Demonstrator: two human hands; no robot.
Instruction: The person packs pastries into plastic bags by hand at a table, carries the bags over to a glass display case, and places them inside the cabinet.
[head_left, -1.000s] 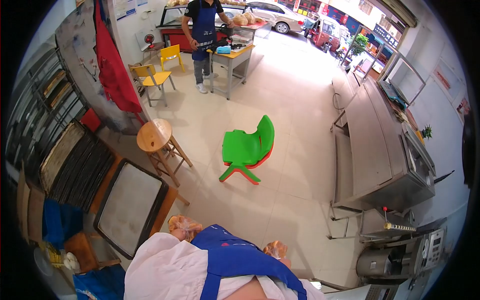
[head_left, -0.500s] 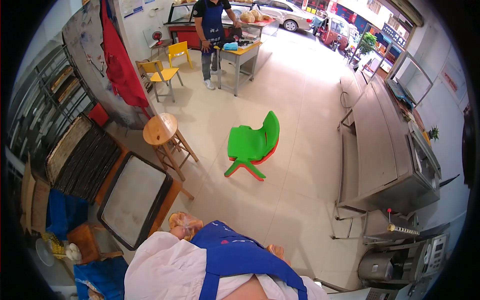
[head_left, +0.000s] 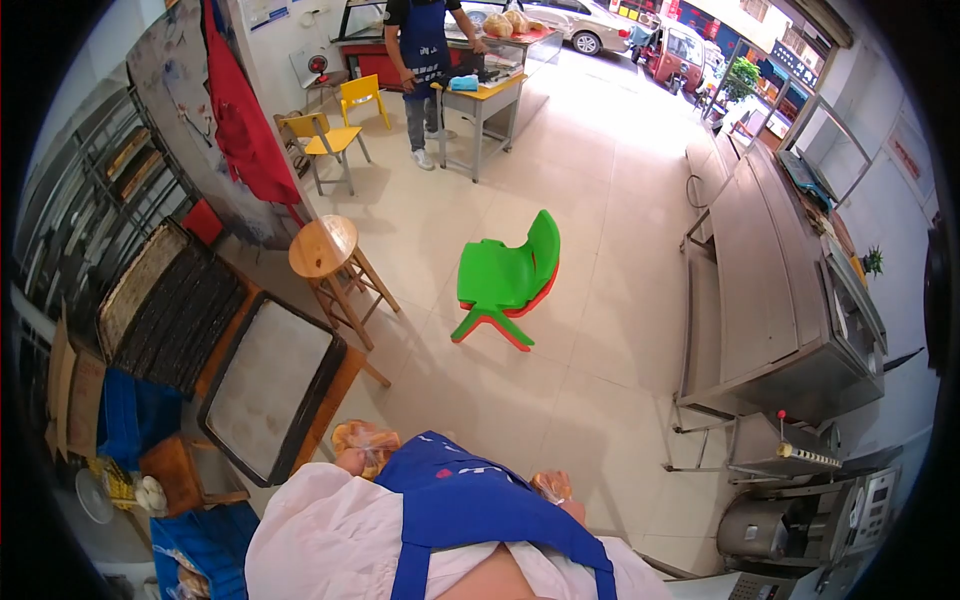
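Note:
Low in the view, on the left of my blue apron [head_left: 470, 490], my left hand [head_left: 350, 461] is closed on a clear plastic bag of golden-brown bread [head_left: 371, 442]. On the apron's other side my right hand [head_left: 573, 510] grips a second bag of bread [head_left: 550, 486], partly hidden by the apron. The fingers of both hands are mostly covered by the bags and my clothes. Nearest to my left hand is a black-rimmed baking tray [head_left: 268, 378] on a wooden stand.
A green chair [head_left: 495, 272] stacked on a red one stands ahead on the tiled floor. A wooden stool [head_left: 323, 247] is to the left, stacked dark trays [head_left: 175, 310] beyond the tray. Steel counters [head_left: 760, 280] line the right. A person in an apron [head_left: 424, 50] stands by a small table [head_left: 490, 90].
My view has shifted slightly; the chairs and far table sit a little higher in it. The right bag and part of my right hand show more. Both bags stay held.

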